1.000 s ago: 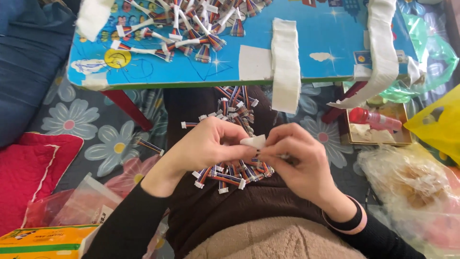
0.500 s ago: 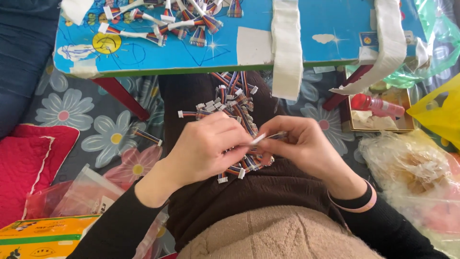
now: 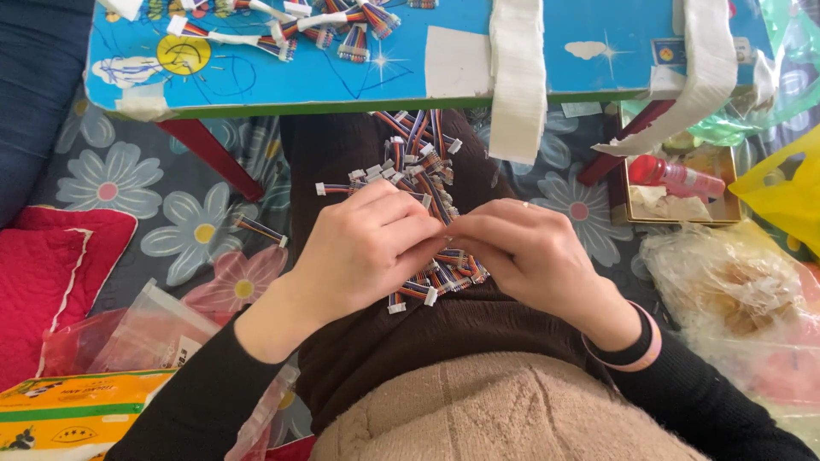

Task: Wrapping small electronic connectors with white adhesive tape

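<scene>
Looking down through the head view, the only view, we are seeing our two hands meeting over a heap of short multicoloured wire harnesses [image 3: 427, 183] lying on our dark brown lap [image 3: 410, 341].

Left hand [image 3: 363, 248]: fingers are curling inward, fingertips pressing toward the right hand at about 3 o'clock from its knuckles. Right hand [image 3: 530, 252]: fingers are also curling, tips touching the left hand's tips at centre frame. Both hands are pinching something between them at the meeting point; the pinched item is hidden by the fingers, so we cannot tell what it is. A dark cuff and pink band [image 3: 636, 346] are sitting on the right wrist.

Harnesses: the heap is spreading from under the hands toward 12 o'clock, reaching the table edge. White connector ends are showing on many pieces. One stray harness [image 3: 260, 230] is lying on the floral cloth [image 3: 196, 205] at 9 o'clock from the hands, apart from the heap.

Surroundings: a blue low table [image 3: 367, 77] is running across 12 o'clock, carrying more harnesses [image 3: 329, 26] at 11 o'clock and white tape strips [image 3: 517, 77] hanging over its near edge. A red bottle [image 3: 675, 175] is lying in a tray at 2 o'clock. Clear plastic bags [image 3: 735, 290] are sitting at 3 o'clock, a yellow bag [image 3: 790, 192] beyond them. A red cushion [image 3: 51, 273] is lying at 9 o'clock; a yellow box [image 3: 77, 414] at 8 o'clock.
</scene>
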